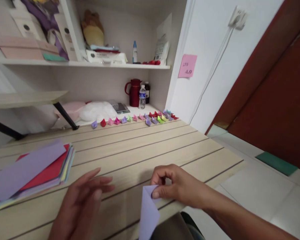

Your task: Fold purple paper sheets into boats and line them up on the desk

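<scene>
A folded sheet of lilac paper [148,213] hangs near the front edge of the wooden table [110,146]. My right hand [171,183] pinches its upper corner between thumb and fingers. To the left of the paper, my left hand [85,196] is held over the tabletop, fingers apart, touching nothing. Farther left lies a stack of coloured paper [57,170], with a loose lilac strip [32,166] across its top. Small folded paper pieces [117,120] in several colours stand in a row along the table's back edge, bunched more closely at the right end.
Behind the table is a white shelf [95,63] with boxes and a plush toy. A dark red jug [134,93] and a water bottle [142,97] stand below it. A small raised stand [27,99] is at the left. Tiled floor [260,193] lies to the right.
</scene>
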Demonstrator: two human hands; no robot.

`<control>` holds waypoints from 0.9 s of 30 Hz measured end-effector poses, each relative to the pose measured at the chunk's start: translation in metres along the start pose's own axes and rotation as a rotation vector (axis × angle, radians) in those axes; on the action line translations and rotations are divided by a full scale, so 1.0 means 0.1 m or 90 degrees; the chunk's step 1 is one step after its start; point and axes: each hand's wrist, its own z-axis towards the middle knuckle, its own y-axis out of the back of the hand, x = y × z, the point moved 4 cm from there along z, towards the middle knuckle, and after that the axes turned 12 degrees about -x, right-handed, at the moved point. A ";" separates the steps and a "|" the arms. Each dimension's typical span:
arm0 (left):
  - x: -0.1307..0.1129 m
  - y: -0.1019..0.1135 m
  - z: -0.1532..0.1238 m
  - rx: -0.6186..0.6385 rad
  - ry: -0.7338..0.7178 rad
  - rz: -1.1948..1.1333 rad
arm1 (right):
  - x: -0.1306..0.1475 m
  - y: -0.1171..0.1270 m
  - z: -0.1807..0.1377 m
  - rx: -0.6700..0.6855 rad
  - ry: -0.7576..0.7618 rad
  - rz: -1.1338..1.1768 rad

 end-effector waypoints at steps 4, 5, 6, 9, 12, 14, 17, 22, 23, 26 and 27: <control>0.08 -0.53 0.60 0.158 0.386 -0.209 | 0.10 0.11 0.79 0.123 -0.082 0.041; 0.11 -0.65 0.72 0.179 0.407 -0.214 | 0.12 0.13 0.97 0.133 -0.077 0.033; 0.15 -0.75 0.83 0.193 0.422 -0.217 | 0.14 0.14 1.13 0.137 -0.068 0.024; 0.26 -0.94 1.03 0.206 0.431 -0.204 | 0.14 0.13 1.44 0.145 -0.046 0.001; 0.32 -1.03 1.09 0.230 0.405 -0.184 | 0.07 0.13 1.58 0.142 -0.035 -0.013; 0.36 -1.08 1.08 0.246 0.388 -0.163 | 0.00 0.13 1.60 0.140 -0.034 -0.024; 0.44 -1.13 1.05 0.242 0.376 -0.128 | -0.07 0.12 1.60 0.148 -0.035 -0.028; 0.51 -1.09 1.04 0.156 0.393 -0.142 | -0.09 0.05 1.57 0.097 -0.018 0.059; 0.50 -1.07 1.06 0.130 0.398 -0.160 | -0.09 0.03 1.56 0.060 -0.011 0.093; 0.48 -1.00 1.10 0.047 0.415 -0.232 | -0.13 -0.04 1.51 -0.027 -0.032 0.272; 0.48 -0.98 1.11 0.022 0.423 -0.256 | -0.15 -0.09 1.48 -0.018 -0.054 0.341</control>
